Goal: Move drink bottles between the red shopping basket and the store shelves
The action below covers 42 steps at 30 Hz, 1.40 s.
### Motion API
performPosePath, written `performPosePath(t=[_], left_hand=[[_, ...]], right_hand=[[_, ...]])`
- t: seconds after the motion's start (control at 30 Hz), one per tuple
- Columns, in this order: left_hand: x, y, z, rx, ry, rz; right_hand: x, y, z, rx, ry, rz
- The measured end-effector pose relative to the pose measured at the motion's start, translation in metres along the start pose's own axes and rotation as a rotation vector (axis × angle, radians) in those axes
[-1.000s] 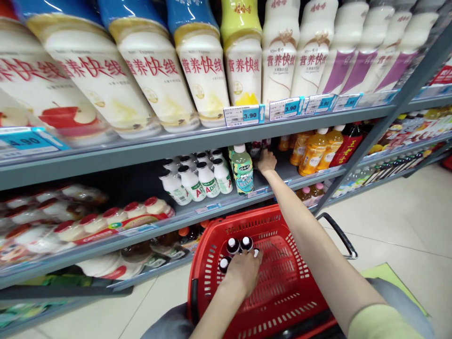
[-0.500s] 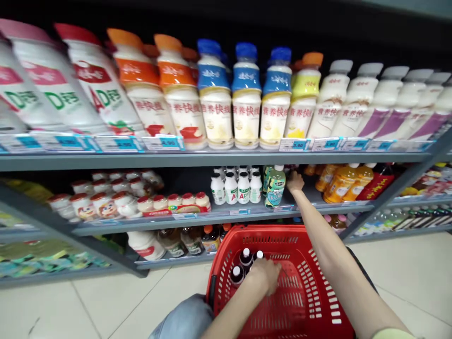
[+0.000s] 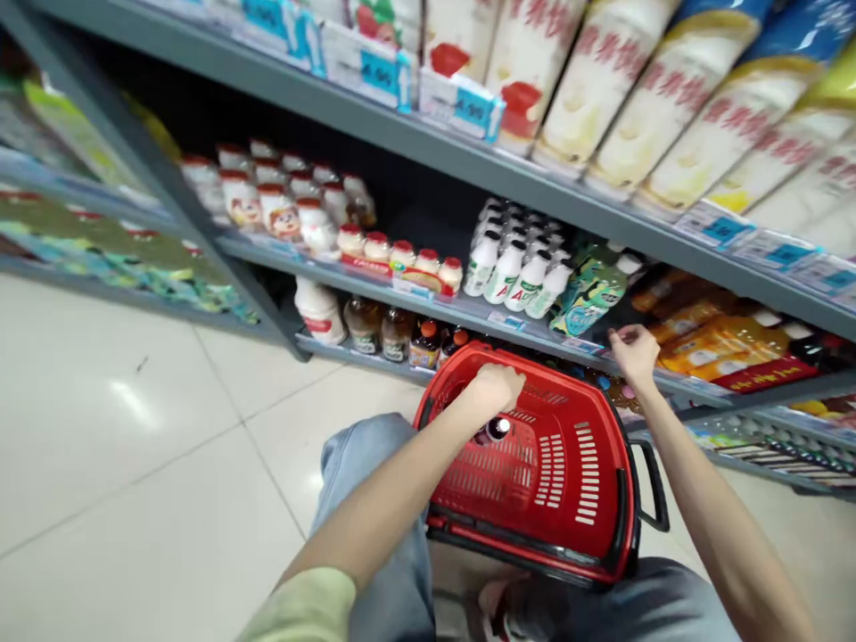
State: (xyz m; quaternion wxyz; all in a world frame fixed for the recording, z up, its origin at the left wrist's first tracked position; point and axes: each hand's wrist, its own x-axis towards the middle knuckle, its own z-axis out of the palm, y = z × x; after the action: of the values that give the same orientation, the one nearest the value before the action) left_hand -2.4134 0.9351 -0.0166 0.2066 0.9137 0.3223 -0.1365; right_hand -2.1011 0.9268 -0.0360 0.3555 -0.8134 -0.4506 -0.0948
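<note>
My left hand (image 3: pixel 500 389) reaches into the red shopping basket (image 3: pixel 568 526), its fingers curled downward. Whatever they grip is hidden. Just below that hand a dark bottle with a white cap (image 3: pixel 497 430) stands in the basket; my hand and forearm cover the area beside it. At the edge of the middle shelf, my right hand (image 3: pixel 635 353) is loosely bent, thumb and fingers slightly apart, with nothing visible between them. To its left stand green patterned drink bottles (image 3: pixel 588 294), and orange drink bottles (image 3: pixel 726 343) lie close on its right.
White small bottles with black caps (image 3: pixel 514 267) and red-lidded bottles (image 3: pixel 287 209) fill parts of the middle shelf. Large milk drink bottles (image 3: pixel 608 98) line the shelf above. A black basket handle (image 3: pixel 655 486) sticks out at the right. My knees flank the basket on the tiled floor (image 3: pixel 167 464).
The view has tilted down and turned left. My right hand has drawn back from inside the shelf to its edge. My left hand has shifted toward the basket's shelf-side rim, covering more bottles.
</note>
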Motion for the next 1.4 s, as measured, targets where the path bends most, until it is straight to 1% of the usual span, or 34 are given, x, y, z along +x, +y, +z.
performPosePath(t=[0.03,0.07,0.13,0.17,0.2,0.23,0.3,0.37,0.4,0.47,0.53,0.6,0.67,0.73,0.83,0.97,1.03,1.1,1.2,1.3,1.4], left_hand=[[-0.001,0.001,0.001,-0.014,-0.001,0.012],[-0.002,0.001,0.003,-0.021,0.0,0.022],[-0.003,0.0,0.004,-0.022,0.001,0.03],[-0.003,0.0,0.005,-0.021,-0.001,0.028],[-0.004,-0.001,0.005,-0.023,-0.004,0.022],[-0.004,-0.002,0.005,-0.029,-0.006,0.014],[-0.006,-0.004,0.005,-0.031,-0.009,0.002],[-0.008,-0.004,0.005,-0.037,-0.006,-0.012],[-0.009,-0.004,0.005,-0.042,-0.004,-0.02],[-0.011,-0.002,0.007,-0.062,-0.001,-0.033],[-0.013,-0.001,0.008,-0.09,0.007,-0.034],[-0.013,-0.001,0.01,-0.12,0.016,-0.02],[-0.01,-0.002,0.012,-0.156,0.03,-0.009],[-0.005,-0.004,0.015,-0.223,0.067,-0.03],[0.007,-0.006,0.023,-0.333,0.125,-0.094],[0.016,-0.007,0.031,-0.41,0.16,-0.163],[0.013,-0.007,0.03,-0.385,0.152,-0.155],[0.006,-0.008,0.024,-0.32,0.118,-0.111],[-0.007,-0.009,0.015,-0.219,0.077,-0.044],[-0.015,-0.008,0.011,-0.158,0.067,-0.005],[-0.017,-0.006,0.014,-0.146,0.067,-0.002]], right_hand=[[-0.005,-0.001,-0.002,-0.01,0.025,-0.058],[-0.009,-0.004,-0.003,-0.027,0.064,-0.148],[-0.02,-0.018,-0.004,-0.058,0.14,-0.393],[-0.026,-0.028,-0.003,-0.062,0.149,-0.518],[-0.033,-0.039,-0.001,-0.06,0.127,-0.629],[-0.041,-0.05,0.001,-0.052,0.071,-0.716],[-0.059,-0.07,0.009,-0.031,-0.086,-0.847],[-0.081,-0.082,0.021,-0.037,-0.233,-0.92],[-0.093,-0.084,0.028,-0.064,-0.306,-0.927],[-0.114,-0.081,0.044,-0.18,-0.501,-0.879],[-0.133,-0.069,0.061,-0.383,-0.755,-0.733],[-0.15,-0.051,0.079,-0.584,-0.983,-0.552],[-0.166,-0.033,0.098,-0.657,-1.093,-0.47],[-0.183,-0.016,0.115,-0.669,-1.145,-0.437],[-0.205,0.002,0.134,-0.658,-1.169,-0.396],[-0.222,0.015,0.148,-0.621,-1.154,-0.365],[-0.228,0.019,0.149,-0.609,-1.143,-0.346],[-0.238,0.023,0.146,-0.606,-1.133,-0.323],[-0.26,0.029,0.139,-0.611,-1.143,-0.284],[-0.281,0.034,0.132,-0.589,-1.215,-0.276],[-0.287,0.037,0.128,-0.527,-1.305,-0.285]])
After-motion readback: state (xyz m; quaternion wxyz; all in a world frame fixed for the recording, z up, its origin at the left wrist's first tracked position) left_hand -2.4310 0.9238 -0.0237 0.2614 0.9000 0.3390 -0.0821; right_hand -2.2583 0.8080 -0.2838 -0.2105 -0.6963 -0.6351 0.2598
